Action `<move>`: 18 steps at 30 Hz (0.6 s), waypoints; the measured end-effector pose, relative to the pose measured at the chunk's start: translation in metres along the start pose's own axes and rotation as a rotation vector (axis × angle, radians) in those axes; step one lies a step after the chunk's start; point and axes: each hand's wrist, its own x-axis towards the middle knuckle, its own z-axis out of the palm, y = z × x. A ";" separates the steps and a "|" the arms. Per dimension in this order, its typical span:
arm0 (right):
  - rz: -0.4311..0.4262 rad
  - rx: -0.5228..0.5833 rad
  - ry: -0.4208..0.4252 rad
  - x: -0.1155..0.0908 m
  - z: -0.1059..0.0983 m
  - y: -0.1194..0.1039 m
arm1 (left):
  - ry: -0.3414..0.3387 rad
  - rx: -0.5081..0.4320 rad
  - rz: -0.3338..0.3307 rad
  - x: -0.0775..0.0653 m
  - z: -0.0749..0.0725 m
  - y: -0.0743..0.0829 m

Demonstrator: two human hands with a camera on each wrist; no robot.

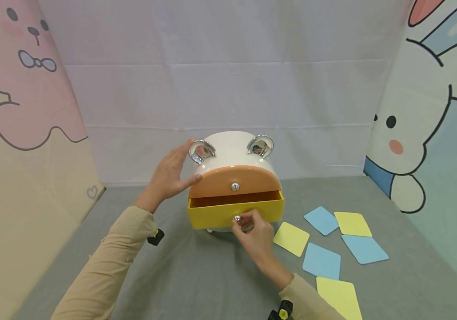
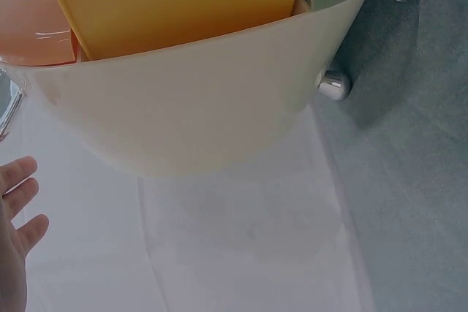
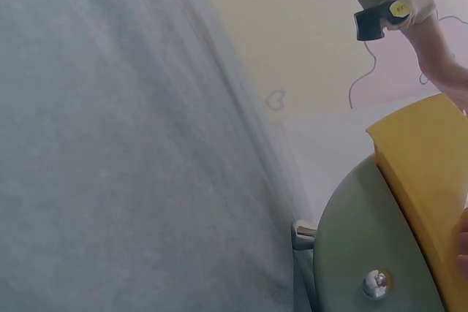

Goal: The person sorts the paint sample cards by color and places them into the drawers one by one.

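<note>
- Yellow drawer (image 1: pixel 212 215): frame ctr, part-way out of box; front faces viewer, long axis L–R across frame, approx. level.
- Its silver knob (image 1: pixel 237 218): mid-front, pts. toward viewer.
- R hand (image 1: pixel 254 233): thumb + fingertips pinch that knob; forearm slants up-left from bottom R, tan sleeve pushed back off wrist.
- Orange drawer (image 1: pixel 212 183): directly above yellow one, arched top, same facing, w/ own knob (image 1: pixel 235 186); 2 drawers, 2 knobs total.
- White box (image 1: pixel 228 149): upright, ctr; 2 silver ears (image 1: pixel 260 146) up top, L + R. Left-wrist view gets 2 silver feet (image 2: pixel 335 85).
- L hand (image 1: pixel 168 175): wide, fingers pointing up by L ear, thumb tip at orange drawer's L edge; holds nothing; contact w/ box can't tell. Forearm slants up-right from lower L.
- Cards, 6 total, R of box, lower R of frame: 3 yellow cards (image 1: pixel 291 239), 3 blue cards (image 1: pixel 321 261).
- Grey cloth (image 1: pixel 192 284) under all.
- Wall pics: pink animal (image 1: pixel 48 106) upper L, white rabbit (image 1: pixel 416 133) R.
</note>
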 end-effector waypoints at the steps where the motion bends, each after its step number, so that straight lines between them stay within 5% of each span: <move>1: 0.001 0.001 -0.001 -0.001 -0.001 -0.001 | 0.000 -0.002 0.001 0.000 0.000 0.000; 18: 0.032 0.057 -0.056 -0.023 -0.026 -0.018 | 0.009 -0.014 0.011 0.000 0.001 -0.001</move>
